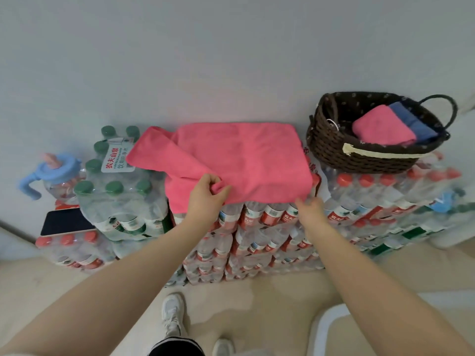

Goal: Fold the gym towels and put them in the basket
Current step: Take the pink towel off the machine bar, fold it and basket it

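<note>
Left hand pinches soft pink towel; right hand grips its edge.

A plain pale grey wall rises behind stacked packs of bottled water. Beige floor lies before the stack.

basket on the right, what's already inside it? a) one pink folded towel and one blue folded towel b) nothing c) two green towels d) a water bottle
a: the basket holds a folded pink towel with a folded blue towel beside it, while another pink towel lies spread on the bottle packs.
</note>
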